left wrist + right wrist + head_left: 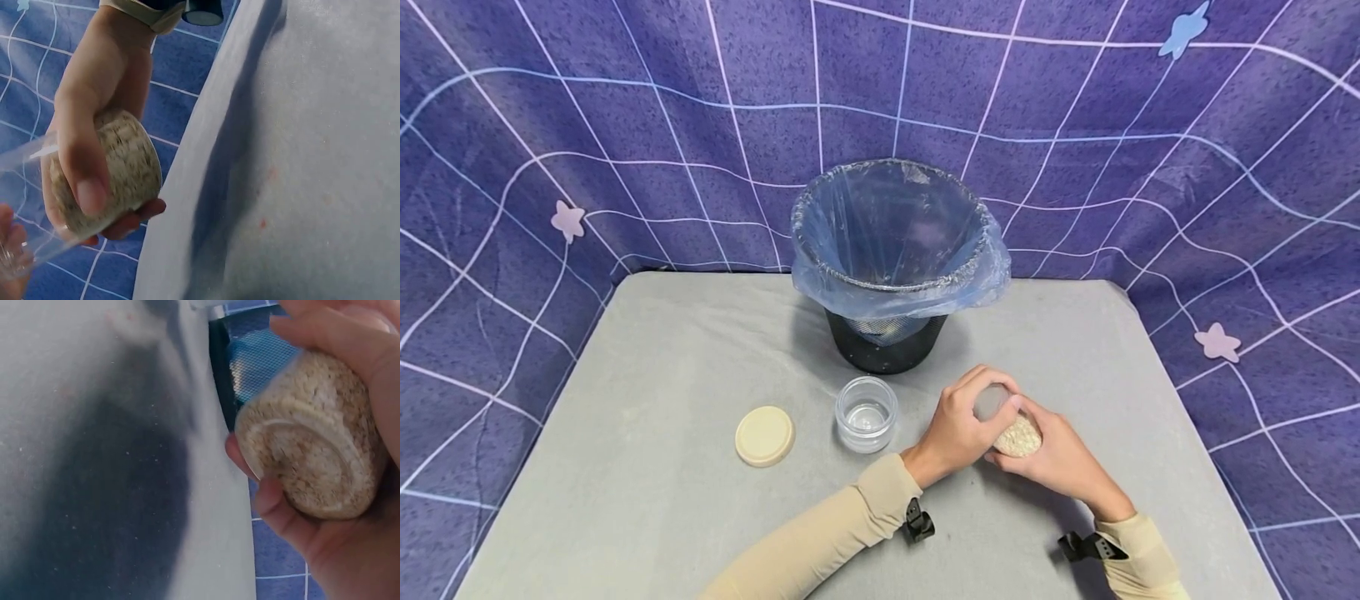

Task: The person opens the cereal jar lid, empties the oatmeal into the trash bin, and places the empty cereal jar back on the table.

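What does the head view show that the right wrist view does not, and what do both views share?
Only the head view shows the bin lined with a clear bag, the empty open jar, the cream lid lying beside it, and the left hand. Only the right wrist view shows the underside of the held jar's base, grain packed against it. Both show the right hand gripping the grain-filled jar over the grey table.
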Motion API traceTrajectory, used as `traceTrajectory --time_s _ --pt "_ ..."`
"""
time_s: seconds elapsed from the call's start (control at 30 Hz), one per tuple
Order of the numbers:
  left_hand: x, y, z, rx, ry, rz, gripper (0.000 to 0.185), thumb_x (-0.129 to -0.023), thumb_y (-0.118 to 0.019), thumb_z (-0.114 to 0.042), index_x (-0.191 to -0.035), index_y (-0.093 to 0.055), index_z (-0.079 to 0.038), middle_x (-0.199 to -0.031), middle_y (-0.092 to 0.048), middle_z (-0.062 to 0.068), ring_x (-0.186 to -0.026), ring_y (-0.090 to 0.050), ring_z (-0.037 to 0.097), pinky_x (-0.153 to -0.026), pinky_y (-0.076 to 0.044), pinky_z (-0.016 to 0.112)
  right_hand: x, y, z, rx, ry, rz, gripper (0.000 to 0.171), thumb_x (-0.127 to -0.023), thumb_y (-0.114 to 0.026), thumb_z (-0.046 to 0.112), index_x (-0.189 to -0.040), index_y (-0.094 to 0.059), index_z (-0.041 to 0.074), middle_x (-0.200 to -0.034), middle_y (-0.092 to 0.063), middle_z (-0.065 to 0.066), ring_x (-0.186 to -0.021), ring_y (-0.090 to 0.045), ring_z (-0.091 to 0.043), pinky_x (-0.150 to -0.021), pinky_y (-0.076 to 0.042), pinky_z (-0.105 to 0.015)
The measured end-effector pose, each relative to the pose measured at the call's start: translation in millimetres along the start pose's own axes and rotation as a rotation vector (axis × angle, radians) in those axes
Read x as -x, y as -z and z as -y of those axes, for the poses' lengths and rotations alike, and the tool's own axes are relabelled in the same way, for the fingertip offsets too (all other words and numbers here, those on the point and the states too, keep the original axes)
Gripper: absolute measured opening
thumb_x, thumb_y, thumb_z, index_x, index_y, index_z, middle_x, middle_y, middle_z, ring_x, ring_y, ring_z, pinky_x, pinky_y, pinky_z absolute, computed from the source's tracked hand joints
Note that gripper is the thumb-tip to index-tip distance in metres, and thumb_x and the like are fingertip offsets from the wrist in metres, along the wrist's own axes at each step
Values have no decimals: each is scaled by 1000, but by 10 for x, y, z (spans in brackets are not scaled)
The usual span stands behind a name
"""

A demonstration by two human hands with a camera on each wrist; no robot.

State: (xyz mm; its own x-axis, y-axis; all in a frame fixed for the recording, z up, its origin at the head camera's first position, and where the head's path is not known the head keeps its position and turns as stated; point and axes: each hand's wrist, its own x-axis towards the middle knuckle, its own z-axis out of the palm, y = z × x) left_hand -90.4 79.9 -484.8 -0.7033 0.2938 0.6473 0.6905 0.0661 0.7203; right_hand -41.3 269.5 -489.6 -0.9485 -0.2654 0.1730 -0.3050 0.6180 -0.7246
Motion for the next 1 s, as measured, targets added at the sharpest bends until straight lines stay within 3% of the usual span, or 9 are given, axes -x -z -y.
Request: traceTrajectory --time_s 0.13,0.23,0.4,0.53,0.7,1.0 --pt "-5 -5 -12 -29 56 -27 6 -102 -70 -20 -106 -72 -15 -107 -71 -4 -105 -67 4 -97 -57 26 -8 -47 15 49 -6 -53 72 -75 -96 17 -140 -65 8 -103 -76 1 -84 -68 -10 -72 -58 -31" --pt "-1 12 -14 -38 75 4 12 -103 -69 -24 -111 -71 -15 -112 -70 -4 -110 -65 6 -101 -54 26 -8 -73 9 55 -11 -79 64 -74 -95 16 -132 -67 11 -99 -74 2 -80 -66 -10 -68 -56 -30" --pt "9 80 5 26 14 120 28 -102 -67 -23 -127 -67 -12 -128 -67 1 -126 -61 10 -112 -47 27 8 -87 -25 -23 -21 -70 50 -75 -97 16 -114 -66 23 -93 -70 5 -76 -64 -10 -65 -54 -28" --pt "14 114 17 63 -30 156 31 -104 -64 -21 -133 -65 -9 -133 -67 5 -131 -60 12 -115 -46 29 18 -73 -34 -66 -27 -53 48 -76 -99 21 -109 -64 27 -90 -69 5 -75 -64 -11 -64 -54 -29" --pt "21 101 10 36 -12 138 32 -105 -66 -22 -133 -65 -8 -132 -67 3 -129 -60 10 -114 -47 27 15 -51 -23 -43 -45 -67 49 -75 -100 22 -109 -65 27 -91 -69 8 -77 -64 -11 -66 -54 -29" --pt "36 30 9 -15 50 29 30 -101 -75 -20 -128 -69 -10 -124 -70 2 -120 -67 8 -105 -52 23 13 -47 -50 84 -26 -108 57 -71 -100 19 -118 -67 24 -96 -72 8 -80 -65 -10 -68 -54 -30"
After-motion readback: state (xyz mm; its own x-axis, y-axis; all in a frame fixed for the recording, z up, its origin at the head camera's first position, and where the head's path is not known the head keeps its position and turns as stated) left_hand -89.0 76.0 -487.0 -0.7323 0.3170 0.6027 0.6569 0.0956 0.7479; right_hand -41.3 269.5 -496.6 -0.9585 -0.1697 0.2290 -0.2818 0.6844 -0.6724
